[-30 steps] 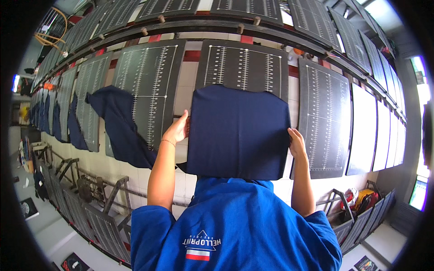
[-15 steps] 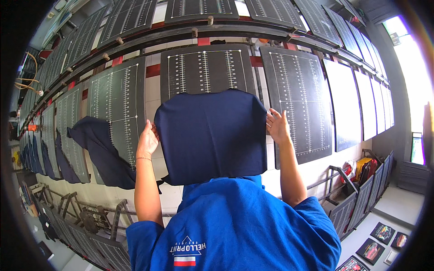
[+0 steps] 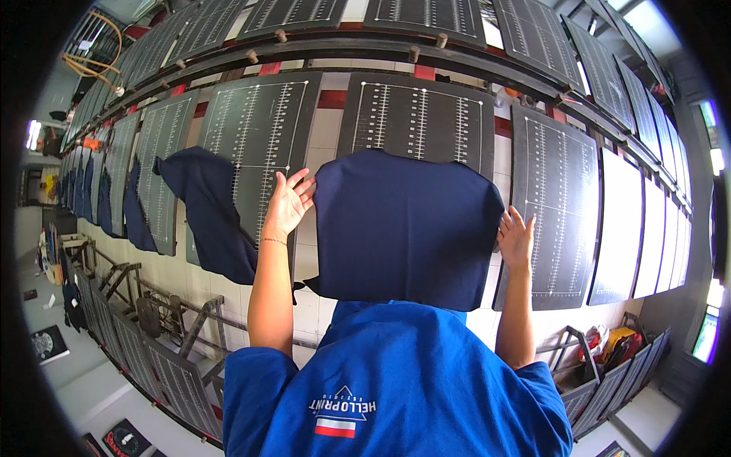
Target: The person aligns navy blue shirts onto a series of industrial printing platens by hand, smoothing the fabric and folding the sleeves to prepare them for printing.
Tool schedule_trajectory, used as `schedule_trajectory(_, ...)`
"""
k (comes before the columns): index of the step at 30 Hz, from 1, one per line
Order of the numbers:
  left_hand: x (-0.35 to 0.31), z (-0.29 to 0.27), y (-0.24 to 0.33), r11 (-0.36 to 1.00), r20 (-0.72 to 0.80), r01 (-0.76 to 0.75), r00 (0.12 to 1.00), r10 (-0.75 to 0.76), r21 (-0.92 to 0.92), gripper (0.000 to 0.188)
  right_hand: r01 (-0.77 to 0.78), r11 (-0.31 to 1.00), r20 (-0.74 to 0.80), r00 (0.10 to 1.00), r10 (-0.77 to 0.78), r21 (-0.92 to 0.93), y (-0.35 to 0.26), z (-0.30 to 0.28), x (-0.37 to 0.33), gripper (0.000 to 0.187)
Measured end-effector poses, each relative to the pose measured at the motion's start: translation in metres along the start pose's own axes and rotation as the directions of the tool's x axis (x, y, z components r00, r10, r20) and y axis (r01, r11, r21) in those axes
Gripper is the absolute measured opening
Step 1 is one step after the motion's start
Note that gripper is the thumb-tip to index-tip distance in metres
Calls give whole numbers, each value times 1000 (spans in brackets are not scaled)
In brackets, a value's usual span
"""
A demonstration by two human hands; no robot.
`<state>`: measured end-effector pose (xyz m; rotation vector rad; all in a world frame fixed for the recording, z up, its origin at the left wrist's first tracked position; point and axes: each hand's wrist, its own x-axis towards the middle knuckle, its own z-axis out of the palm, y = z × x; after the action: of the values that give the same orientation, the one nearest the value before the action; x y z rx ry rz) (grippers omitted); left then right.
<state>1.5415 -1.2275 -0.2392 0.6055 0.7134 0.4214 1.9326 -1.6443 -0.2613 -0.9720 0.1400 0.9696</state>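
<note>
A navy blue fabric piece [image 3: 407, 228] lies over the near part of a black board [image 3: 426, 114] in front of me, its surface mostly smooth and its edges hanging past the sides. At the left edge of the fabric my left hand [image 3: 289, 202] is open, fingers spread and palm partly showing. My right hand [image 3: 516, 240] is open as well, with its stretched fingers along the fabric's right edge; whether the fingertips touch it I cannot tell. The board's near end is hidden beneath the fabric.
Another navy fabric piece [image 3: 209, 206] hangs crookedly off the board to the left, and several more drape along that row. To the right stand a marked black board [image 3: 556, 206] and shiny boards. A dark rail [image 3: 343, 57] with pegs runs behind; yellow and red items [image 3: 617, 343] sit lower right.
My view has turned, so the boards and fabric appear farther right. My left hand's fingers have spread and moved up along the fabric's left edge; my right hand stays by the right edge.
</note>
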Motion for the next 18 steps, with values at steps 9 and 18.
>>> schedule_trajectory(9, -12, -2, 9, 999, 5, 18, 1000, -18, 32, 80, 0, 997, 12, 1000, 1, -73, -3, 18, 1, 76)
schedule_trajectory(18, -23, -2, -18, 945, -76, -159, 979, 188, 286, 77, -34, 886, -153, 987, -42, -462, 13, -5, -9, 80)
